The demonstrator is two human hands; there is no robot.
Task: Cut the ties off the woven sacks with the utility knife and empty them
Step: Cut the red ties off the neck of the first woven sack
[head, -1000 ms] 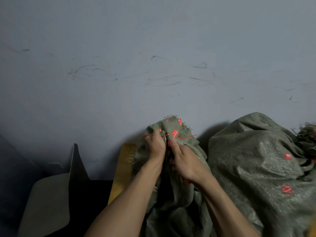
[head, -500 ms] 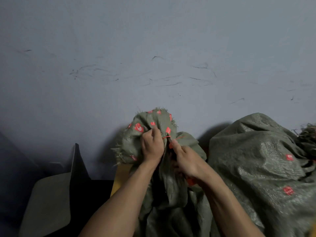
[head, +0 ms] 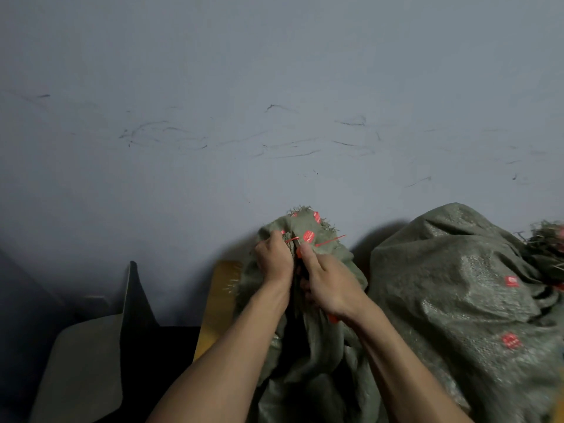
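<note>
Left hand (head: 274, 259) clutches the bunched neck of a green woven sack (head: 320, 346) by the wall (head: 274, 87) — right hand (head: 331, 285) grips a red utility knife (head: 298, 253) at its red tie (head: 331, 240), apparently uncut. A second full sack (head: 457, 300) sits alongside; neither looks emptied.

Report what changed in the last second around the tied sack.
The sack mouth, flared up and leftward half a second ago, has dropped back into a tight bunch, and the red tie tail pokes out to the right again. Unchanged: the left hand grips the sack, the right hand holds the red utility knife at the tie; the second sack lies still.
</note>
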